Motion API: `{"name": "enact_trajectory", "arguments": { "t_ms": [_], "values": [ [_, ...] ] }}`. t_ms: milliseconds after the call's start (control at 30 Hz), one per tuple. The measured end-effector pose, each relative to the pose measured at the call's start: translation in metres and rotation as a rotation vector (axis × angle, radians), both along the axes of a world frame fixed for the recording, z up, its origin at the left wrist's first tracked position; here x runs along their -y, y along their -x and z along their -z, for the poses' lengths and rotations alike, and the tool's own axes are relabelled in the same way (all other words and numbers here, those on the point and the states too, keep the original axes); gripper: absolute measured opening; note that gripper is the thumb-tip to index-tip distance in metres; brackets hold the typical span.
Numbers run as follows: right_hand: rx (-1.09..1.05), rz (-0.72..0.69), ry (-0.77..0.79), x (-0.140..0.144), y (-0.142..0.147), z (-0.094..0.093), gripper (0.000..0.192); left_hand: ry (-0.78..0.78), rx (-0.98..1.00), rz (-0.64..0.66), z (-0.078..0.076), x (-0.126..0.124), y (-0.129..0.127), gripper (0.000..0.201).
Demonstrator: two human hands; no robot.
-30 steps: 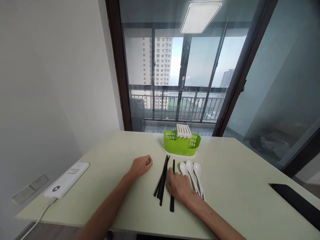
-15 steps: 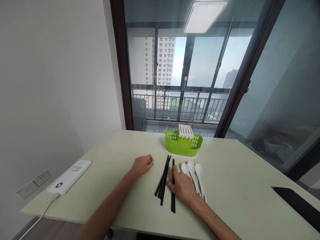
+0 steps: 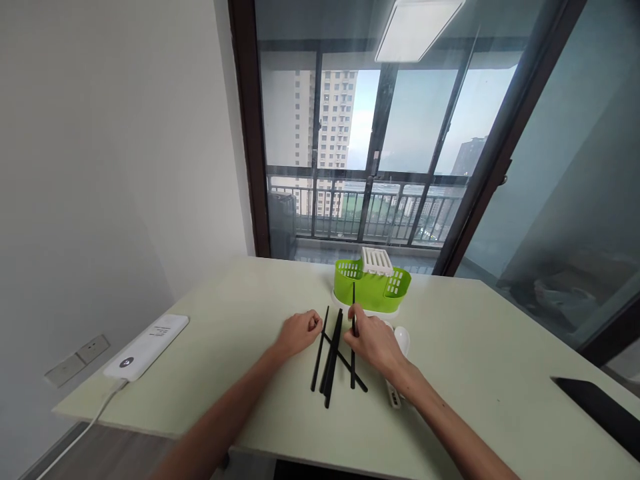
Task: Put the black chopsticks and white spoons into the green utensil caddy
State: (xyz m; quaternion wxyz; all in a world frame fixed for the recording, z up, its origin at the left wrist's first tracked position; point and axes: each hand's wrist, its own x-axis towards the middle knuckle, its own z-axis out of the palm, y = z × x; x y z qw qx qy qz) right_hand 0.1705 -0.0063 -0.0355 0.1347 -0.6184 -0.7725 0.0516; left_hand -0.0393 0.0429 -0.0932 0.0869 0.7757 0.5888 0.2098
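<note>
Chopsticks (image 3: 331,353) lie between my hands: my right hand (image 3: 375,341) pinches one black chopstick (image 3: 353,313) near the green holder (image 3: 371,288), my left hand (image 3: 299,333) curled loosely, holding nothing.

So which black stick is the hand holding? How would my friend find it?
Find the green basket at the far side of the pale table. Just in front of it, the right hand pinches one black chopstick. It alone points straight toward the basket with its far end raised; the other chopsticks lie flat.
</note>
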Motion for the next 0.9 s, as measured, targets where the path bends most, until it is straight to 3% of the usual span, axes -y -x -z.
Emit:
{"name": "enact_trajectory", "arguments": {
  "t_ms": [167, 333, 667, 900],
  "values": [
    [0.117, -0.170, 0.043, -0.006, 0.007, 0.005, 0.016, 0.001, 0.019, -0.020, -0.001, 0.002, -0.001, 0.017],
    [0.211, -0.273, 0.050, -0.006, 0.020, 0.009, 0.015, -0.006, 0.043, -0.022, -0.002, 0.001, 0.000, 0.023],
    [0.259, -0.216, 0.061, -0.008, 0.035, 0.026, 0.026, -0.049, 0.089, -0.009, 0.007, -0.001, 0.001, 0.018],
    [0.176, -0.159, 0.087, -0.009, 0.037, 0.021, 0.024, -0.070, 0.186, 0.006, 0.007, -0.003, 0.000, 0.019]
  ]
}}
